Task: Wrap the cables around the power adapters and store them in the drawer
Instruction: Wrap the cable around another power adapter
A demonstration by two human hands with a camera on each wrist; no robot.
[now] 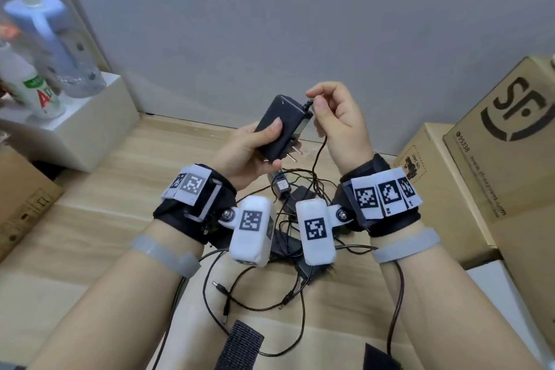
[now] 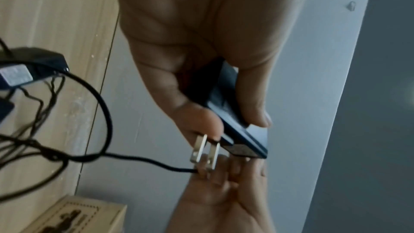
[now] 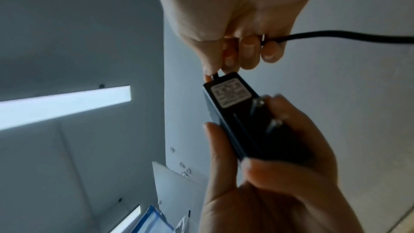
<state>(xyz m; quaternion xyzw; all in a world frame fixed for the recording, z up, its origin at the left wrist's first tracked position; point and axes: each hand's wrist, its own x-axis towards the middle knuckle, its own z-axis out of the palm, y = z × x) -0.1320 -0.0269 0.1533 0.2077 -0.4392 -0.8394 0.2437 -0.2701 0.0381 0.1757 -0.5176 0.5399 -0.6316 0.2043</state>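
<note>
My left hand [image 1: 255,144] grips a black power adapter [image 1: 282,126] above the wooden surface, thumb on its top face and two metal prongs [image 1: 294,153] pointing toward me. The adapter [image 2: 233,118] and its prongs [image 2: 205,151] also show in the left wrist view. My right hand [image 1: 333,117] pinches the adapter's thin black cable [image 1: 318,153] right where it leaves the body; the cable hangs down to a tangle below. In the right wrist view the right fingers [image 3: 248,49] curl round the cable [image 3: 336,35] above the adapter's label [image 3: 230,93]. No drawer is in view.
Several more black adapters and tangled cables [image 1: 288,198] lie on the wooden surface [image 1: 114,195] under my wrists, barrel plugs [image 1: 219,285] nearer me. Cardboard boxes [image 1: 492,141] stand at the right, a white block [image 1: 90,126] with bottles [image 1: 45,33] at the left. A grey wall is behind.
</note>
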